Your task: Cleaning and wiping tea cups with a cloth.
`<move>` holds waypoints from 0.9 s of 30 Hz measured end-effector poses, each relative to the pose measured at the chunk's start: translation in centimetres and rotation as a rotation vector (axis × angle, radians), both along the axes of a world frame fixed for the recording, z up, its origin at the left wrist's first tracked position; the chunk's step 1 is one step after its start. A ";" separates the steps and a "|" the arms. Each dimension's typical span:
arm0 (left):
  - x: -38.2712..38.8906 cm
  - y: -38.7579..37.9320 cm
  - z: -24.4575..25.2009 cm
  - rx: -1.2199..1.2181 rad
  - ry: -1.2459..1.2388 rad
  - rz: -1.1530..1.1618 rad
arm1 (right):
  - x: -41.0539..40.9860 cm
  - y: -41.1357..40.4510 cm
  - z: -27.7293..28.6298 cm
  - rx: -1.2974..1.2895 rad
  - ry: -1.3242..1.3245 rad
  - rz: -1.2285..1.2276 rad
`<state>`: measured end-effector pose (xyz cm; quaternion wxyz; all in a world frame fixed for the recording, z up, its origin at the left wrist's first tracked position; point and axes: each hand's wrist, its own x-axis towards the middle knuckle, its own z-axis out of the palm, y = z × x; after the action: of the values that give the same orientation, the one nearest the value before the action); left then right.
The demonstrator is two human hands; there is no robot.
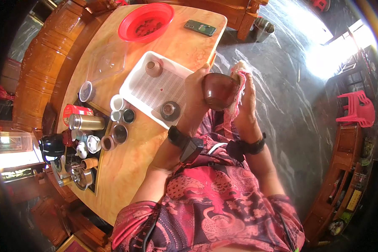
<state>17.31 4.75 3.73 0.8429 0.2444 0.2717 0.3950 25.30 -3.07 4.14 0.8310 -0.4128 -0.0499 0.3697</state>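
My left hand [197, 89] grips a dark reddish-brown glazed pot or bowl [219, 91] by its near side, above my lap. Against the pot's right side, my right hand [246, 97] presses a pink and white cloth [237, 91]. What lies inside the pot is hidden from me. Just left of my hands a white plastic tray [135, 66] with a slotted bottom rests on the table. It holds a small brownish cup [153, 68] at its far end and a dark cup [170, 111] at the near end, both seemingly upside down.
On the marbled tabletop [138, 167] stand a red basin [126, 31], a phone [200, 27] and a clear plastic lid [108, 61]. Several cups [119, 134], a steel flask [86, 122] and white teaware [94, 144] crowd the left. A pink plastic chair [356, 108] is at right.
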 end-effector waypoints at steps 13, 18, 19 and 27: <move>-0.3 -1.1 0.2 0.581 0.305 0.111 | 0.2 -0.3 -3.4 -0.096 -0.084 -0.095; -0.8 -1.7 -0.1 1.034 0.375 0.207 | 0.0 -0.9 -2.5 -0.073 -0.240 -0.117; -0.9 -1.9 0.1 1.140 0.416 0.219 | -0.1 -0.9 -2.7 -0.047 -0.254 -0.139; -1.0 -1.7 -1.0 0.954 0.462 0.132 | 0.1 -1.2 -2.4 0.031 -0.310 -0.054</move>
<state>16.36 3.08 2.75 0.5298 0.6634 0.2550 0.4628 25.45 -4.28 1.79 0.8291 -0.4533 -0.1721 0.2785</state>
